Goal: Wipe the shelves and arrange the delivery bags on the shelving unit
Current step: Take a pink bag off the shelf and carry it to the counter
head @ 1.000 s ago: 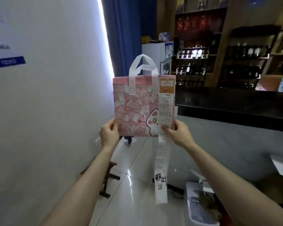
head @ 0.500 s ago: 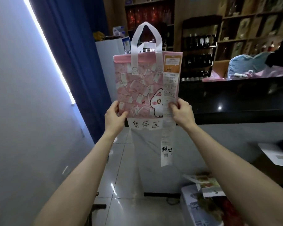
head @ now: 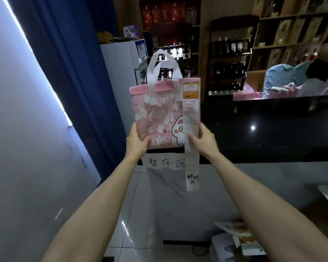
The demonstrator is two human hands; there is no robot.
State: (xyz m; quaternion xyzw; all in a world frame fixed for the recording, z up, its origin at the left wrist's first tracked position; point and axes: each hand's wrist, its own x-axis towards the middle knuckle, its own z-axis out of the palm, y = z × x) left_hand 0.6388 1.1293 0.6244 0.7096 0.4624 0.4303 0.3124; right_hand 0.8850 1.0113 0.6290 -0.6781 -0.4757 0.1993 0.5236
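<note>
A pale wall (head: pixel 27 129) ran along the left, edged by a bright light strip (head: pixel 36 59) and a dark blue curtain (head: pixel 74 72). Beyond stood a white cabinet (head: pixel 119 72) and wooden shelves (head: pixel 229 53) of bottles. A glossy black desk (head: pixel 273 129) crossed the right, above a shiny tiled floor (head: pixel 125 233).

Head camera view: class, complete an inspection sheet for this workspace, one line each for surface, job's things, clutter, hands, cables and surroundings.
Surface: glossy black counter top, reflecting lights; other pink bags farther along.
Job's things: pink cartoon-print delivery bag with white handles, held upright in the air; long white paper receipt hangs down its right side.
Clutter: white box with printed leaflets on the floor.
Hands: left hand and right hand each grip a lower corner of the bag.
Cables: dark cord, apparently, on the floor tiles.
Surroundings: blue curtain, wooden shelves of bottles, handwritten paper sign on the counter edge.
</note>
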